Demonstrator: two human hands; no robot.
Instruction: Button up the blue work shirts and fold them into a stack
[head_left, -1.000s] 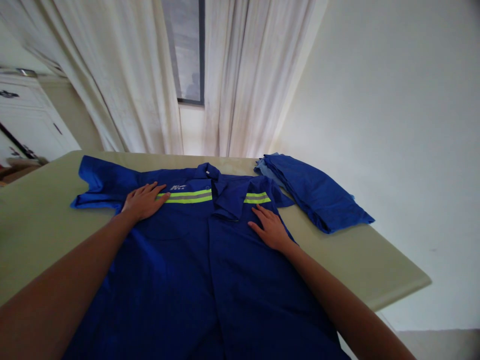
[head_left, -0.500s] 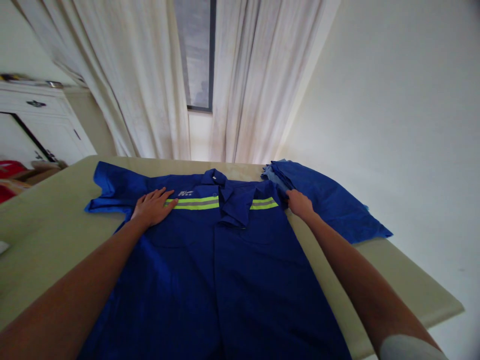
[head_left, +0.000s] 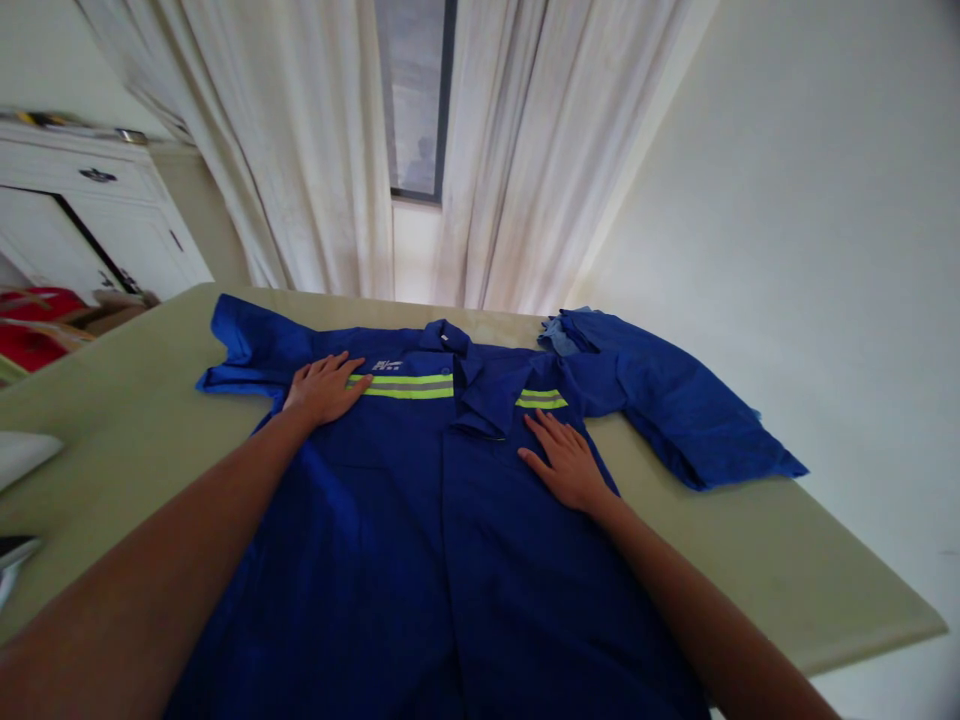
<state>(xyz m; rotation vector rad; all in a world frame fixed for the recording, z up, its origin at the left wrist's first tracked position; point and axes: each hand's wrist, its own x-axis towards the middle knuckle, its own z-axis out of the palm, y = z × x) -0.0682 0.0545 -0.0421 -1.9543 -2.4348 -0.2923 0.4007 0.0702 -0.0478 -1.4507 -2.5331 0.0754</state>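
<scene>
A dark blue work shirt with a yellow-green and grey reflective band lies spread on the table, its collar toward the window. My left hand rests flat on the chest beside the band and the white print, fingers spread. On the other side, my right hand lies with fingers apart on the shirt just below the band. The sleeve at the left stretches outward; the one at the right reaches a folded pile of blue cloth. The shirt's lower end runs out of view.
The pale green table ends at a corner on the right, close to the white wall. At the left edge lie a white object and a dark-topped item. Behind stand curtains and a white cabinet, with red boxes below.
My right hand has let go of the shirt's right shoulder edge and moved inward and down onto the chest. The right sleeve now extends outward. My left hand stays on the chest.
</scene>
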